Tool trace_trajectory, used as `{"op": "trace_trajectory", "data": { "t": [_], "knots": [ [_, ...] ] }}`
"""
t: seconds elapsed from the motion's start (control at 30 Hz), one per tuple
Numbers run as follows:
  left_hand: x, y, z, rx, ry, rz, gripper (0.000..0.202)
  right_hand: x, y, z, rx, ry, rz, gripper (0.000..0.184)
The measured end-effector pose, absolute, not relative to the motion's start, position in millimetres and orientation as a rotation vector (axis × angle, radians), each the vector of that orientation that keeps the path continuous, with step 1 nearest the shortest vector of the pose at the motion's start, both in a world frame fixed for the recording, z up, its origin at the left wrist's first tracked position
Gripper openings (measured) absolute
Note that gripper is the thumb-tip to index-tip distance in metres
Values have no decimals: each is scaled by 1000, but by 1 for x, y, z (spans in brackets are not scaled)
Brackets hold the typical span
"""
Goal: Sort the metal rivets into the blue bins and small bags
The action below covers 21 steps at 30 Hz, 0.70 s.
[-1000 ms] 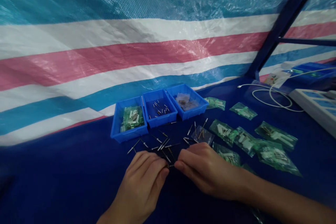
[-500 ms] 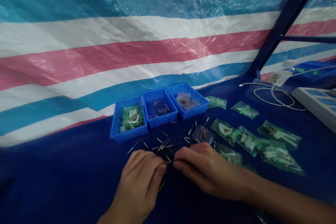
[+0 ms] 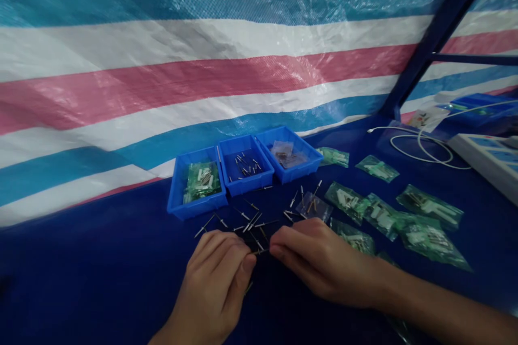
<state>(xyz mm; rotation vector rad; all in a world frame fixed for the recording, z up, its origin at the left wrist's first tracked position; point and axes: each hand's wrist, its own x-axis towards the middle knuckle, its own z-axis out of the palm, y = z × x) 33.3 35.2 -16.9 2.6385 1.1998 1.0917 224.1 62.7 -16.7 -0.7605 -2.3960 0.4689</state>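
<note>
Between my two hands is a thin metal pin that looks like a blind rivet. My left hand pinches one end of it between thumb and fingers. The other end is in the closed fingertips of my right hand. Just beyond my hands, several loose rivets lie scattered on the dark blue table. A small clear bag lies past my right hand with a few pins on or in it.
Three blue bins stand in a row: one with green bags, one with loose rivets, one with clear bags. Several green parts bags lie on the right, with a white cable and a white device behind. Striped sheeting hangs behind.
My hands have drawn very slightly apart, and a little more of the pin shows between them. Both still grip it. The rest of the table looks unchanged.
</note>
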Motion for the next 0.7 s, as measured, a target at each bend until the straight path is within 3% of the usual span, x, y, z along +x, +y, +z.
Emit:
{"op": "trace_trajectory", "data": {
  "t": [0.13,0.4,0.7],
  "knots": [
    [31,34,-18,2623,1244,1099,9,223,63,-20,-837,-2377,424,40],
    [34,36,-16,2688,1182,1105,14,222,63,-15,-809,-2378,515,31],
    [27,38,-16,2543,1362,1146,13,225,77,-12,-908,-2296,336,34]
  ]
}}
